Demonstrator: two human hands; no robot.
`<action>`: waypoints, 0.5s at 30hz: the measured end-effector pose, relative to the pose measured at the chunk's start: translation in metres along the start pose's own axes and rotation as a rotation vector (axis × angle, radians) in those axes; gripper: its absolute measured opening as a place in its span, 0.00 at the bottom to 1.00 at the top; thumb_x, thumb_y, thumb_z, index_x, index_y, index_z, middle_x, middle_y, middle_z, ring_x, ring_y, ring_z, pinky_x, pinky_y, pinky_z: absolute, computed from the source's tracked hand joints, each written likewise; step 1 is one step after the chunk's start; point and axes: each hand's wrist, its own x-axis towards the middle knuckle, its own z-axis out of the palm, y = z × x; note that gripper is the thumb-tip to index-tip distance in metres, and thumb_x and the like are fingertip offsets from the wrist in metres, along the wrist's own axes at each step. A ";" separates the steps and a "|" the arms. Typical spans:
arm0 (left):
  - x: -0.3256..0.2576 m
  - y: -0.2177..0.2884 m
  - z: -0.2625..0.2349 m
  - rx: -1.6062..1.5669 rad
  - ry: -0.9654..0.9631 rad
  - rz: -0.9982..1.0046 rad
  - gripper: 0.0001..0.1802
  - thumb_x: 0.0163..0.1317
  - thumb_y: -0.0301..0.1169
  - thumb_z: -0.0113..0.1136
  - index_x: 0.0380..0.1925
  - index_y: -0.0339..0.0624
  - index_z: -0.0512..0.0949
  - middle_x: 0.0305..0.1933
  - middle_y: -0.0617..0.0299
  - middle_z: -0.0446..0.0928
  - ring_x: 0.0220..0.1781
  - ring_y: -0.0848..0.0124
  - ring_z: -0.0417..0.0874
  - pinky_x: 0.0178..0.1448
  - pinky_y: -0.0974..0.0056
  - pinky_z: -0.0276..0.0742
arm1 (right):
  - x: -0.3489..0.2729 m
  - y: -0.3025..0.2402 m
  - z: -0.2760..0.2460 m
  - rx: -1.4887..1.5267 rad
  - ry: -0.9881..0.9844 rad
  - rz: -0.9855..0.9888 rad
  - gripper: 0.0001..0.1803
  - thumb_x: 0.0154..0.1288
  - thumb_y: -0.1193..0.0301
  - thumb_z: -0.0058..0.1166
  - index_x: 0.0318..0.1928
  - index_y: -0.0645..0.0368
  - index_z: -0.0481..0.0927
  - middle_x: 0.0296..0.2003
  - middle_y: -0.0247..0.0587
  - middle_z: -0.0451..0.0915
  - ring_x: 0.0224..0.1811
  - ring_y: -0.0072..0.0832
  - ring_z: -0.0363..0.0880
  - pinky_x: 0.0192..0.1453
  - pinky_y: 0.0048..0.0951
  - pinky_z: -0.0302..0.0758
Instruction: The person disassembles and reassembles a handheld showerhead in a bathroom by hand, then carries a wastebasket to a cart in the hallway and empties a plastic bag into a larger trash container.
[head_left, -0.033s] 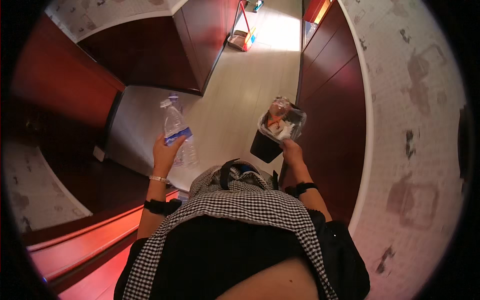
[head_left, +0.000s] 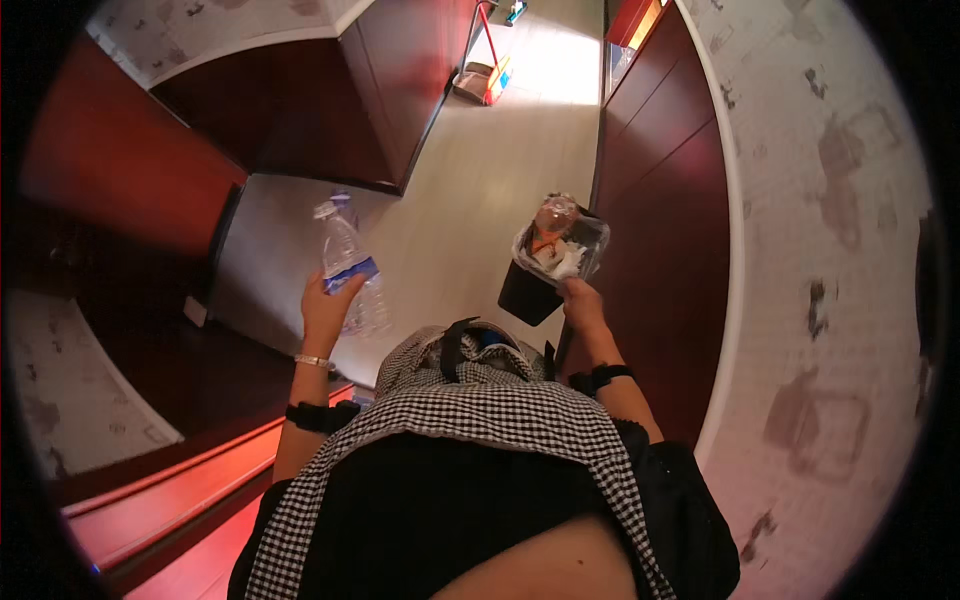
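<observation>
**Clear bottle (head_left: 340, 240) in the left hand (head_left: 326, 308), black bin (head_left: 527, 296) in the right hand (head_left: 582, 305)**

From where I stand, the left fingers are squeezed around the clear bottle by its blue label (head_left: 350, 271), left of the middle of the frame. A second bottle (head_left: 344, 203) peeks out behind it; I can't tell if the fingers hold that one too.

The right fingers are clamped on the near edge of the bin, right of the middle. I can't see if its bottom touches the floor (head_left: 465, 200). A clear bag (head_left: 605, 235) lines it. Inside are white paper (head_left: 568, 260) and something clear and orange (head_left: 556, 212).

I think this is the holding step, with both hands full and well apart. The next move calls for a tight grip and the bin's top kept up, or the trash could spill.

Farther off, at the top of the frame, sits a dustpan (head_left: 470, 86).
</observation>
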 end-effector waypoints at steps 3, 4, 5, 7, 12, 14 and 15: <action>0.016 -0.033 0.014 0.084 0.046 0.024 0.23 0.52 0.39 0.71 0.42 0.33 0.79 0.42 0.54 0.80 0.41 0.67 0.81 0.47 0.64 0.75 | 0.009 0.030 0.028 -0.045 0.001 0.025 0.05 0.60 0.72 0.53 0.35 0.61 0.76 0.33 0.52 0.76 0.39 0.52 0.76 0.41 0.45 0.73; 0.018 -0.029 0.008 0.127 0.067 0.020 0.23 0.52 0.39 0.71 0.41 0.34 0.79 0.42 0.54 0.80 0.41 0.67 0.81 0.47 0.64 0.75 | 0.010 0.022 0.025 -0.052 0.022 0.038 0.06 0.58 0.72 0.56 0.33 0.61 0.75 0.32 0.52 0.76 0.38 0.51 0.76 0.40 0.45 0.72; 0.020 -0.027 0.005 0.091 0.051 -0.052 0.22 0.52 0.39 0.71 0.40 0.34 0.80 0.42 0.55 0.80 0.41 0.66 0.81 0.47 0.64 0.75 | 0.010 0.011 0.018 -0.014 0.050 0.045 0.08 0.58 0.71 0.57 0.30 0.61 0.73 0.30 0.52 0.74 0.36 0.52 0.75 0.39 0.45 0.72; 0.036 -0.016 0.019 0.057 0.046 -0.028 0.22 0.52 0.40 0.72 0.40 0.34 0.80 0.42 0.54 0.80 0.41 0.67 0.81 0.47 0.64 0.75 | 0.030 0.019 0.005 -0.011 0.068 0.027 0.07 0.58 0.71 0.57 0.31 0.61 0.74 0.30 0.52 0.74 0.36 0.52 0.76 0.39 0.45 0.72; 0.131 0.037 0.122 0.120 0.051 -0.045 0.22 0.51 0.40 0.73 0.38 0.33 0.80 0.40 0.54 0.81 0.40 0.67 0.81 0.46 0.63 0.75 | 0.142 0.096 -0.046 -0.023 0.025 0.071 0.05 0.58 0.73 0.56 0.33 0.61 0.77 0.32 0.52 0.78 0.37 0.50 0.78 0.41 0.42 0.74; 0.172 0.079 0.140 0.119 -0.025 -0.015 0.23 0.50 0.40 0.73 0.38 0.32 0.80 0.41 0.53 0.80 0.40 0.67 0.81 0.47 0.63 0.75 | 0.164 0.107 -0.038 0.016 0.080 0.103 0.06 0.59 0.70 0.55 0.34 0.58 0.77 0.35 0.51 0.78 0.39 0.51 0.78 0.41 0.45 0.75; 0.189 0.094 0.146 0.120 -0.061 -0.004 0.23 0.50 0.41 0.73 0.38 0.32 0.80 0.42 0.53 0.80 0.40 0.67 0.81 0.47 0.63 0.75 | 0.172 0.108 -0.041 0.000 0.083 0.121 0.06 0.59 0.70 0.55 0.34 0.58 0.77 0.34 0.51 0.78 0.38 0.51 0.78 0.41 0.45 0.75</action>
